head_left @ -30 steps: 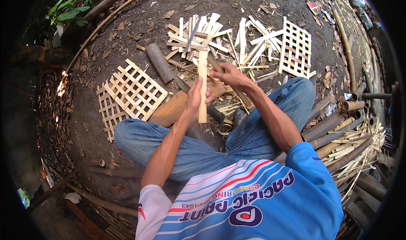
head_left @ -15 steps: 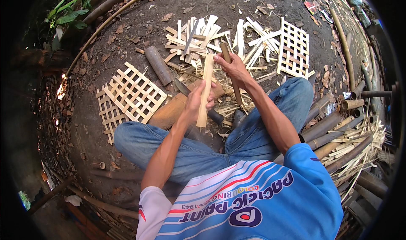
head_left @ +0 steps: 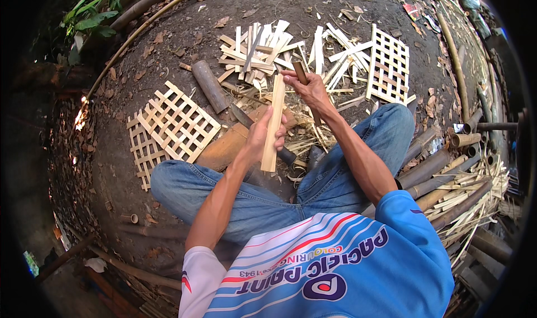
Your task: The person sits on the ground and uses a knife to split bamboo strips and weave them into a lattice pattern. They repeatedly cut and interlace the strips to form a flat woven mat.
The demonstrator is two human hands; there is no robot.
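My left hand [head_left: 262, 133] is closed round the middle of a pale, flat bamboo strip [head_left: 277, 102], held up lengthwise between my knees. At its far end, the thumb and fingertips of my right hand [head_left: 311, 92] touch or lie close to the pale strip. The same right hand grips a darker brown bamboo strip [head_left: 300, 73], which runs beneath the palm. Below my hands a knife [head_left: 286, 155] with a dark handle rests across a brown log [head_left: 222, 149]; my left hand hides part of it.
Woven bamboo lattices [head_left: 178, 122] lie at left, and another lattice [head_left: 389, 65] at right. Loose bamboo strips [head_left: 254, 55] are heaped ahead, beside a short bamboo tube [head_left: 210, 87]. Bamboo poles [head_left: 430, 169] and thin splints [head_left: 470, 197] are piled right of my knee [head_left: 391, 127].
The pale strip has shifted slightly right and toward me with my left hand. My right hand has turned a little, and less of the brown strip shows below it.
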